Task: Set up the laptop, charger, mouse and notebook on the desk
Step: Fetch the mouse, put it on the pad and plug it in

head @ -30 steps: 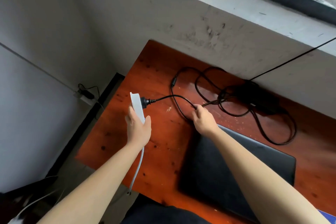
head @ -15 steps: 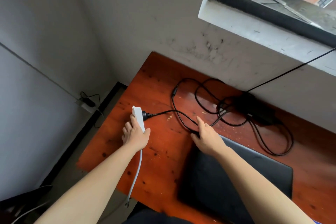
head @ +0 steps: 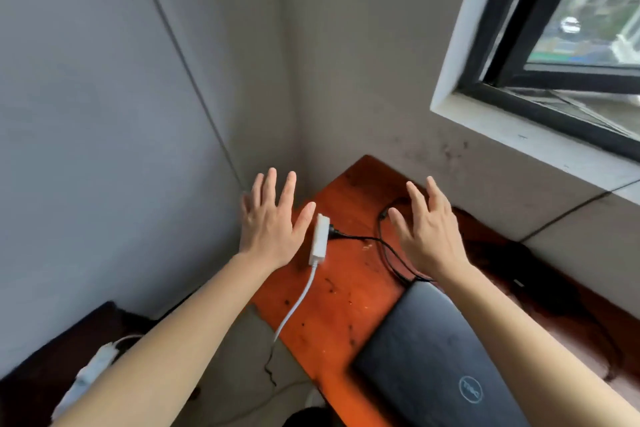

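A closed black laptop point(head: 440, 360) lies on the red-brown wooden desk point(head: 349, 291) at the lower right. A white power strip point(head: 319, 240) lies near the desk's left edge, with the charger's black plug point(head: 334, 231) in it. The black charger cable point(head: 388, 250) runs from the plug toward the laptop and passes under my right hand. My left hand point(head: 272, 218) hovers with spread fingers just left of the strip, holding nothing. My right hand point(head: 427, 230) hovers spread above the cable, also holding nothing. The charger brick is a blurred dark shape point(head: 530, 274) at the right.
The desk stands in a wall corner under a window sill point(head: 533, 139). The strip's white cord point(head: 294, 308) drops off the desk's left edge to the floor. Another white object point(head: 86, 374) lies on dark stuff at the lower left.
My left hand let go of the power strip, which now lies on the desk. My right hand let go of the cable. Both hands rose with fingers spread, and the view tilted up.
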